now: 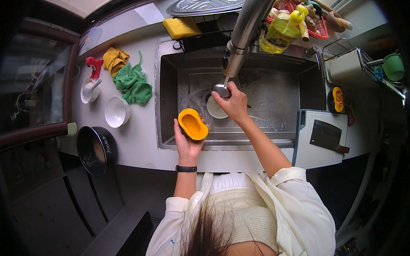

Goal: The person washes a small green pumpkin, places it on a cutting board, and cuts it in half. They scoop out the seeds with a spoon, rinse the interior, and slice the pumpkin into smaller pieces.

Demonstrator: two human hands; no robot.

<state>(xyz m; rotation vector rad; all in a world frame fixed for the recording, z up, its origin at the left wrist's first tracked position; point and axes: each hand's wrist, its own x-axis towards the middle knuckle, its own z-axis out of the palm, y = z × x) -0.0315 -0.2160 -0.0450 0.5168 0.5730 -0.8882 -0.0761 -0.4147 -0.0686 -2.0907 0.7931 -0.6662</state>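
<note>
In my left hand rests a halved pumpkin, cut face up, its orange hollow scooped out without seeds. I hold it over the near left part of the stainless steel sink. The fingers of my right hand pinch a metal spoon right below the mouth of the faucet. Whether the thin bright line above the spoon is water or its handle, I cannot tell. Beneath that hand a pale round bowl sits in the sink, partly hidden, beside clear plastic film.
At right, a cleaver lies on a cutting board, near another pumpkin half with seeds. Left of the sink are green and yellow cloths, a white bowl and a black inner pot. Yellow dish soap stands behind.
</note>
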